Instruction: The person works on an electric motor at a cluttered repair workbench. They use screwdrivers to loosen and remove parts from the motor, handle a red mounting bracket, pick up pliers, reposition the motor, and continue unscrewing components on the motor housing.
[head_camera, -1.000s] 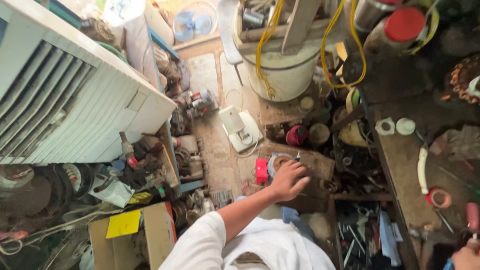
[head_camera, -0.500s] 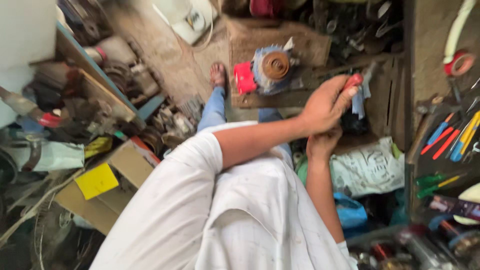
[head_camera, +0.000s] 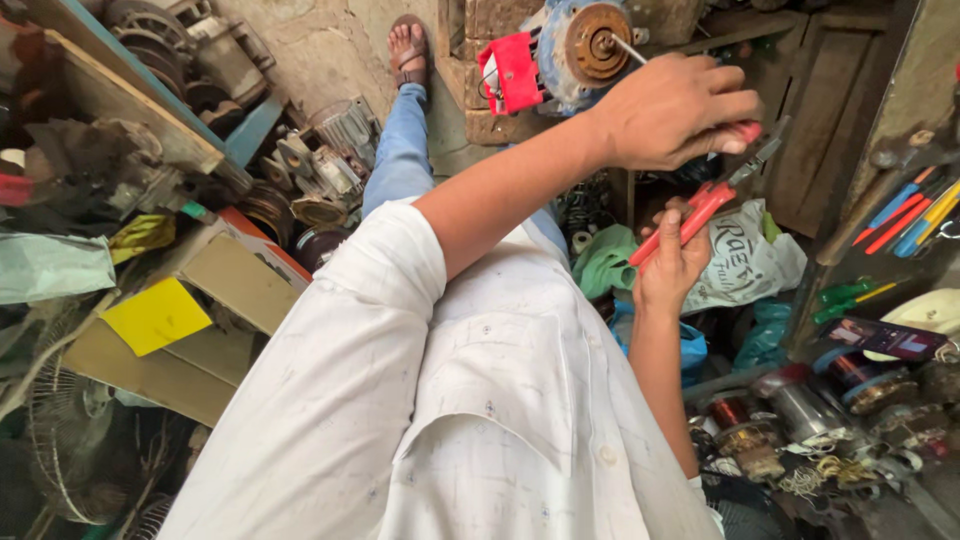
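The left hand (head_camera: 675, 105) reaches across the body with its fingers curled shut around one red handle of a pair of pliers (head_camera: 715, 195). The right hand (head_camera: 672, 262), lower down, closes its fingers around the other red handle. The pliers slant between the two hands, with the dark metal jaws pointing up to the right past the left hand's knuckles.

Just beyond the left hand, a blue electric motor (head_camera: 580, 45) with a rusty end cap and a red terminal cover rests on a wooden block (head_camera: 500, 125). A white plastic bag (head_camera: 745, 265) sits beside the right hand, its contents hidden. On the right, a dark shelf (head_camera: 900, 110) holds screwdrivers (head_camera: 905, 215) with blue, red and yellow handles. Below it lie copper-wound coils (head_camera: 745, 435), possibly motor armatures, though the clutter makes that unclear. A flattened cardboard box (head_camera: 175, 340) with a yellow sheet on it lies to the left.
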